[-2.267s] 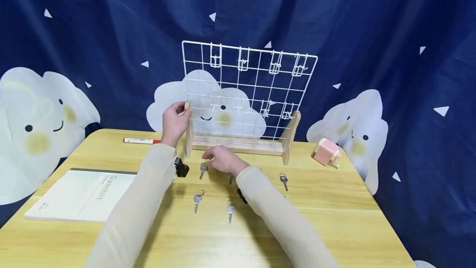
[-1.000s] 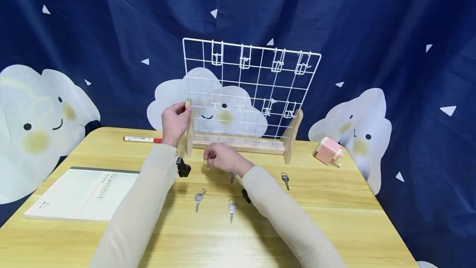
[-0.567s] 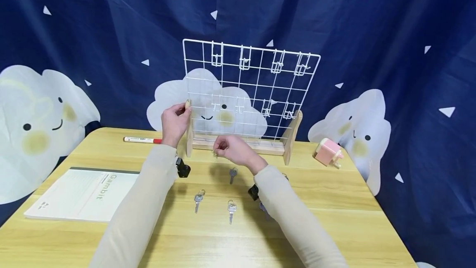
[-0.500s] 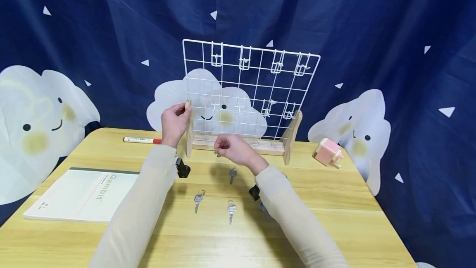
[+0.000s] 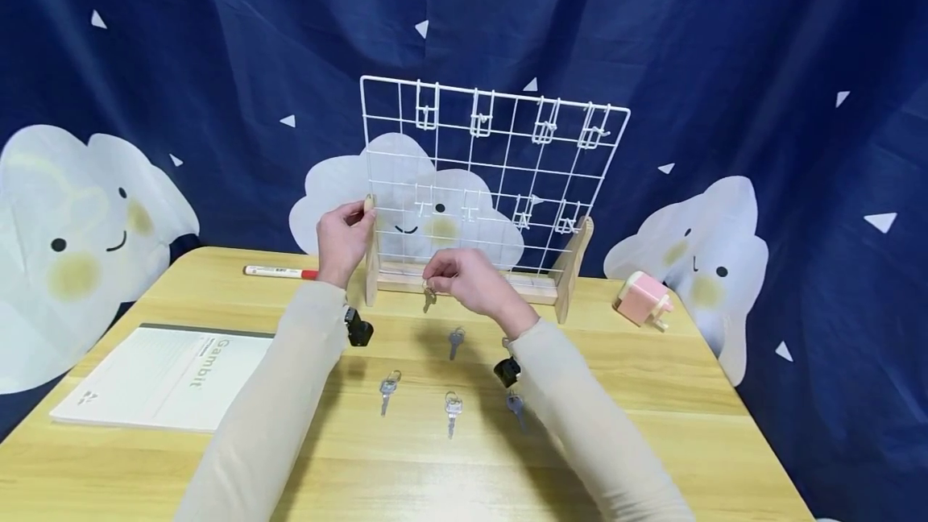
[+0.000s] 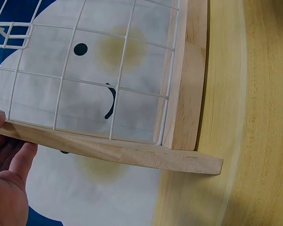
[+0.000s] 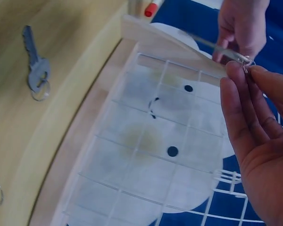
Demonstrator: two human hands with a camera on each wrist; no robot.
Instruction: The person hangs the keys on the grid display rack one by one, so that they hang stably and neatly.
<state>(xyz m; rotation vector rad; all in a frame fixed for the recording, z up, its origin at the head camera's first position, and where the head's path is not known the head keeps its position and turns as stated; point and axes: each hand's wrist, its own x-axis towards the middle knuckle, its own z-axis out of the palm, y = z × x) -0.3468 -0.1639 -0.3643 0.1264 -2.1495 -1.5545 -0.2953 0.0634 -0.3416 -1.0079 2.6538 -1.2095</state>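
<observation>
Hands apart: left hand point(image 5: 341, 236) grips the rack's wooden post point(image 5: 371, 252), right hand point(image 5: 464, 280) pinches a key point(image 5: 428, 296).
Light wooden tabletop point(image 5: 652, 409) with scattered keys, a notebook point(image 5: 167, 377), a marker point(image 5: 279, 272); navy cloud-print curtain point(image 5: 181, 63) behind.

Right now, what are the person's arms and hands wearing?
Both arms are covered by long, plain beige sleeves that reach the wrists. The left hand and the right hand are bare, with no gloves. A small black device sits at each wrist, the left wrist camera and the right wrist camera. No rings or markings can be made out.
</observation>
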